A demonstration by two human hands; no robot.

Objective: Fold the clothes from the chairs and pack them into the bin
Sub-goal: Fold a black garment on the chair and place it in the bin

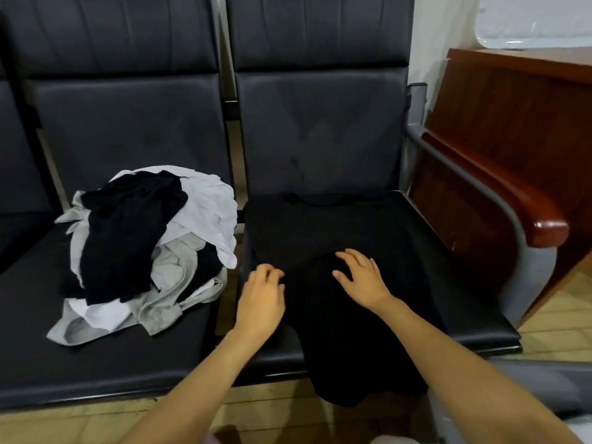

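Black garment [352,347] lies on the right chair seat [474,302], with its hem overhanging at 6 o'clock. Right hand [362,277] is spread flat on it. Left hand [262,293] is curled at its edge; grip cannot be confirmed. Risk: the overhang's weight may drag the fabric floorward.

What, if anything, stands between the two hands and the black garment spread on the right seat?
Nothing visible does: the left hand and the right hand both touch the black garment. The clothes pile lies apart on the neighbouring seat.
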